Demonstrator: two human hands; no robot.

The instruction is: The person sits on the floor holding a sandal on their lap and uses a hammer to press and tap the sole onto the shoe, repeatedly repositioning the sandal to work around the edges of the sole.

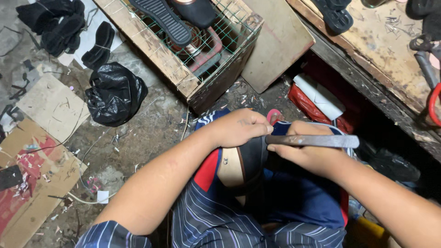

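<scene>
A dark shoe with a tan insole (pixel 239 167) rests on my lap, sole edge turned up. My left hand (pixel 239 126) is closed over the top of the shoe, pressing it down. A flat grey metal tool (pixel 317 141) lies level across the shoe's edge, gripped in my right hand (pixel 308 154). Its tip sits right at my left fingertips. Both forearms reach in from the bottom of the view.
A wooden crate with green wire mesh (pixel 183 69) holds black soles (pixel 163 18) ahead. A black plastic bag (pixel 115 94) and cardboard sheets (pixel 50 108) lie on the dirty floor at left. A worn wooden bench (pixel 386 50) with tools runs along the right.
</scene>
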